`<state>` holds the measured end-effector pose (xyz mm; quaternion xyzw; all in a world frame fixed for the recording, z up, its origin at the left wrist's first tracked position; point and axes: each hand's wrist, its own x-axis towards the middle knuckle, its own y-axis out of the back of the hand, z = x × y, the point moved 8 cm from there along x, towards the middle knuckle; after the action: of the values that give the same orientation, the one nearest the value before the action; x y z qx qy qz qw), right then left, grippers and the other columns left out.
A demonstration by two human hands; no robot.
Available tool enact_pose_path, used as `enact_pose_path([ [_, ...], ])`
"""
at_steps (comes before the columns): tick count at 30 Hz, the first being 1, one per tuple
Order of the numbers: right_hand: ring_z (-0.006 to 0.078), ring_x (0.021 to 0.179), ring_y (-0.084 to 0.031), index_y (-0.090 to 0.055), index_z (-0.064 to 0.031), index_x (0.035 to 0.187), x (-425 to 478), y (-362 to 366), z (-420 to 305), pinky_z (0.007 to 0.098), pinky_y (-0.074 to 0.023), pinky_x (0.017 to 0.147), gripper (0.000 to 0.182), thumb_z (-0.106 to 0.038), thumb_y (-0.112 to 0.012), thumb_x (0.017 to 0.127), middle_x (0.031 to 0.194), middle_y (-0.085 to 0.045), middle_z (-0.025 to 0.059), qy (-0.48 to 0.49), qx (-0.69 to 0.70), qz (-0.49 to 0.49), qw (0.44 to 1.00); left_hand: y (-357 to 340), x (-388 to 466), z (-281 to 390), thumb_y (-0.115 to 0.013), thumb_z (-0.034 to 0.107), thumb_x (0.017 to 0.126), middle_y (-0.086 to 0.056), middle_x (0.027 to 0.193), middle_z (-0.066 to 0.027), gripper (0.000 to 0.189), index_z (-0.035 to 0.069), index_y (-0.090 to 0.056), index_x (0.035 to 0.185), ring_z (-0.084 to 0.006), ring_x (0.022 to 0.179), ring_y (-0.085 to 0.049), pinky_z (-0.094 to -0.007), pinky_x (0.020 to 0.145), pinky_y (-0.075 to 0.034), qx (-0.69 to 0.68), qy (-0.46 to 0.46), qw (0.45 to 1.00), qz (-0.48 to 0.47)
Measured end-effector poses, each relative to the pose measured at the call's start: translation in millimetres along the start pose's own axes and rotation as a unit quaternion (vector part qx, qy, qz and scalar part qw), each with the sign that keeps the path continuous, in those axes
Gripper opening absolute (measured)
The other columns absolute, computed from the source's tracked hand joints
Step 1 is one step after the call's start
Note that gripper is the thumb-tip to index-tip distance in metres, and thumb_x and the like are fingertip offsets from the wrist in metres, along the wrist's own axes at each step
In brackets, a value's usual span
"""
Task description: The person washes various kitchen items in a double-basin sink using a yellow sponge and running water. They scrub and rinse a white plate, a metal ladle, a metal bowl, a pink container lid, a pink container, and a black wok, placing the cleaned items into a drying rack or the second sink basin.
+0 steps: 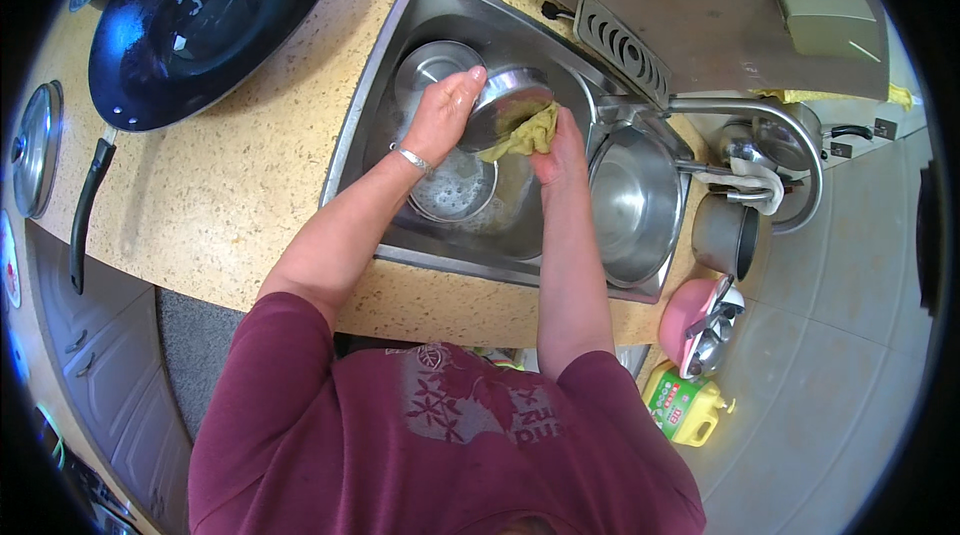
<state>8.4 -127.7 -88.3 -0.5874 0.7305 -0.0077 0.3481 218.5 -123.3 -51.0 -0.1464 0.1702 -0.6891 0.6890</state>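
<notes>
Over the larger basin of a stainless-steel sink (375, 182), my left hand (442, 115) grips the rim of a tilted metal bowl (510, 89). My right hand (561, 145) holds a yellow-green cloth (525, 136) against that bowl's inside. Fingers of the right hand are partly hidden by the cloth. Below my left wrist sits a round metal bowl (454, 190) with sudsy water in it. Another round metal vessel (431, 62) lies farther back in the same basin, partly covered by my left hand. A wide metal basin (634, 205) fills the smaller sink compartment at the right.
A black wok (217, 17) with a long handle stands on the speckled counter (247, 160) at left, near a glass lid (37, 149). The faucet (720, 106) arches rightward. A saucepan (716, 235), a pink container of utensils (684, 317) and a yellow detergent jug (682, 407) line the right.
</notes>
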Motion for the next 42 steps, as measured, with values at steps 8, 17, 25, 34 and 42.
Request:
enact_pose_path([
  [8,0.0291,0.118,-0.058,-0.057,-0.0082,0.126,-31,-30,52,0.0488,-0.0463,0.102,0.035,-0.032,-0.050,0.101,0.127,-0.061,0.0097,-0.051,0.152,0.032,0.987,4,0,-6,-0.052,0.043,0.102,-0.065,0.095,-0.0009,0.041,0.004,-0.063,0.104,-0.0085,0.084,-0.056,-0.0258,0.079,-0.048,-0.198,0.085,0.974,0.071],
  [17,0.0176,0.101,-0.062,-0.059,-0.0049,0.123,-33,-31,-24,0.0330,-0.0520,0.086,0.041,-0.023,-0.073,0.089,0.112,-0.064,0.0057,0.090,-0.104,0.032,0.990,24,14,-17,-0.062,0.040,0.097,-0.065,0.115,-0.0086,0.044,0.003,-0.060,0.120,-0.0161,0.104,-0.060,-0.0299,0.090,-0.048,-0.113,0.092,0.985,0.094],
  [25,0.0135,0.092,-0.063,-0.066,-0.0024,0.110,-62,-83,-61,0.0281,-0.0504,0.080,0.027,-0.015,-0.072,0.087,0.102,-0.067,0.0063,0.073,-0.328,-0.070,0.939,8,8,9,-0.071,0.052,0.085,-0.069,0.092,-0.0159,0.053,0.001,-0.068,0.102,-0.0277,0.088,-0.067,-0.0353,0.080,-0.051,0.268,-0.014,0.963,-0.003],
  [34,0.0129,0.093,-0.061,-0.064,-0.0033,0.113,-63,-64,-61,0.0273,-0.0496,0.080,0.029,-0.015,-0.072,0.088,0.103,-0.066,0.0048,0.147,-0.251,-0.025,0.956,14,9,-22,-0.077,0.047,0.084,-0.062,0.073,-0.0015,0.044,0.005,-0.063,0.078,-0.0080,0.065,-0.054,-0.0256,0.058,-0.047,0.033,0.137,0.990,0.027],
  [42,0.0178,0.104,-0.061,-0.057,-0.0003,0.125,-70,-38,-35,0.0317,-0.0506,0.090,0.034,-0.017,-0.062,0.096,0.113,-0.062,0.0085,0.192,-0.092,0.074,0.974,27,14,-37,-0.071,0.043,0.090,-0.064,0.077,-0.0030,0.041,0.003,-0.063,0.085,-0.0082,0.065,-0.055,-0.0251,0.059,-0.048,-0.084,0.149,0.981,0.095],
])
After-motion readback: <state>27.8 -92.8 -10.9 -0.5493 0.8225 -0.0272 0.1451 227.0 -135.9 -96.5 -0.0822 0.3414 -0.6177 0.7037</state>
